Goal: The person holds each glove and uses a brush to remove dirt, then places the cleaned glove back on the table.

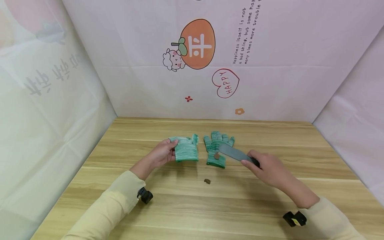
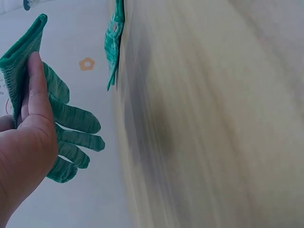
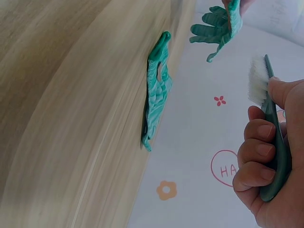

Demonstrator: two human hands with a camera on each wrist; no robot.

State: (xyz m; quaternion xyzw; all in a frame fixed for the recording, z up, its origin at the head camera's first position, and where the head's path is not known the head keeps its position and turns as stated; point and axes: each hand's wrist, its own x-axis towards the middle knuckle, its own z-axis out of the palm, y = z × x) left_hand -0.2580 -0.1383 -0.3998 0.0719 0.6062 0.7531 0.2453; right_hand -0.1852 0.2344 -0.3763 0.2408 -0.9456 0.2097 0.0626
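My left hand (image 1: 160, 155) holds a green-and-white knitted glove (image 1: 186, 150) by its side, up off the table, thumb on the near face. In the left wrist view that glove's fingers (image 2: 76, 118) hang spread beyond the hand. A matching glove (image 1: 214, 146) lies flat on the table, a brown fragment (image 1: 216, 156) on its lower part. My right hand (image 1: 268, 166) grips the dark green handle of a brush (image 1: 235, 153), whose head is over the lying glove in the head view. White bristles (image 3: 259, 80) show in the right wrist view, apart from both gloves.
A second brown fragment (image 1: 207, 181) lies on the wooden table (image 1: 180, 213), nearer me than the gloves. A printed white cloth (image 1: 144, 93) stands behind the table, with white cloth on both sides. Each wrist carries a small black camera (image 1: 145, 195).
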